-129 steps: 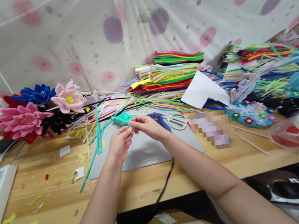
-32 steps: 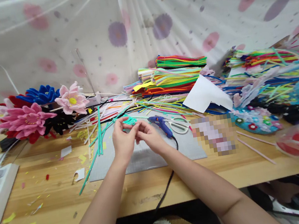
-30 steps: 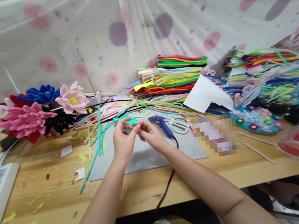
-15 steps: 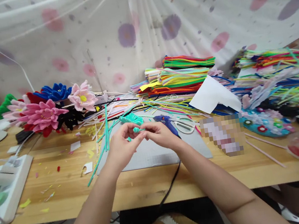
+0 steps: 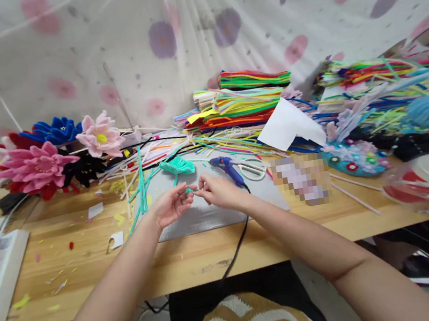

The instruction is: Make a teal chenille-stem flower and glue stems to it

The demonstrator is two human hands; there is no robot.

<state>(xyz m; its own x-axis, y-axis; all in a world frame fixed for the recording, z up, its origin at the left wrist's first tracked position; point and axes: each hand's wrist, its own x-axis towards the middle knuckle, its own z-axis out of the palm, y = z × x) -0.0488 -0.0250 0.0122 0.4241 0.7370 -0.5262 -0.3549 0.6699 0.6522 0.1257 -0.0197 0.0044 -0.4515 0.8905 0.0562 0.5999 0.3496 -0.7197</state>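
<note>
Near the middle of the grey mat, my left hand is palm up with curled fingers, closed at the fingertips on a small teal piece. My right hand pinches at the right side of the same piece, its fingertips close to the left ones. Just behind my left hand lies a teal pleated flower shape. A blue glue gun rests behind my right hand, with white-handled scissors to its right.
Teal stems lie left of the mat. Fluffy flowers stand at the back left, stacked colored stems at the back. A power strip is at far left; a black cable crosses the front edge.
The view has shifted, so the table things appear further left and slightly higher. My hands have drawn slightly apart at the small teal piece, and my left fingers have spread more.
</note>
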